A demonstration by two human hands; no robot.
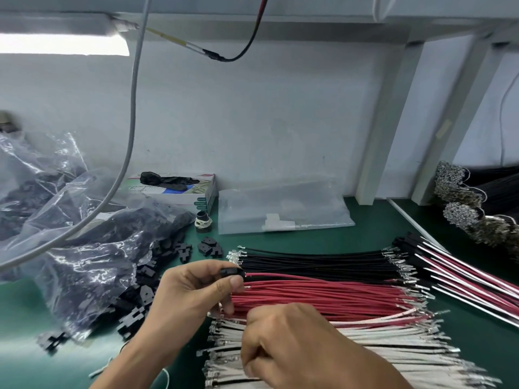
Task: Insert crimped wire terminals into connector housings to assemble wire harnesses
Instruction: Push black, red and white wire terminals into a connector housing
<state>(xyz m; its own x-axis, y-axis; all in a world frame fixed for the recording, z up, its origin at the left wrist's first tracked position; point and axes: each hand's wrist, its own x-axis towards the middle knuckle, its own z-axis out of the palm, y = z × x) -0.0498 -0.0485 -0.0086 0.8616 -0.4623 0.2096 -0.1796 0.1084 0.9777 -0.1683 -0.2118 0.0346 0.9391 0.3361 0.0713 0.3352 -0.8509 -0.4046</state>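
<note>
A: What is the left hand (193, 293) doing?

B: At lower centre of the frame it pinches a small black connector housing (231, 273) between thumb and forefinger, the other fingers curled beneath. A red wire (309, 277) runs right from the housing's edge; whether its terminal is seated inside I cannot tell.

A: And the right hand (297, 343)?

B: Lower, right of centre, knuckles up over the white wires (393, 349). Its fingers are curled together down among the terminal ends, but what they grasp is hidden beneath the hand, so I cannot tell if they hold a wire.

A: Where are the wires?

B: On the green mat (379, 220), in three bands lying side by side: black wires (309, 261) uppermost, the red wires (323, 299) in the middle, the white ones nearest the bottom edge. Metal terminals show at both ends.

A: Anything finished?

B: At the right edge a fan of harnesses (463, 272) with black housings lies slanting towards the lower right.

A: And the loose housings?

B: At left, a clear plastic bag (92, 248) spills black housings (132, 313) onto the mat. Behind it, a box (179, 192) with a dark glove on top; a flat clear bag (283, 209) lies at centre, against the wall
</note>
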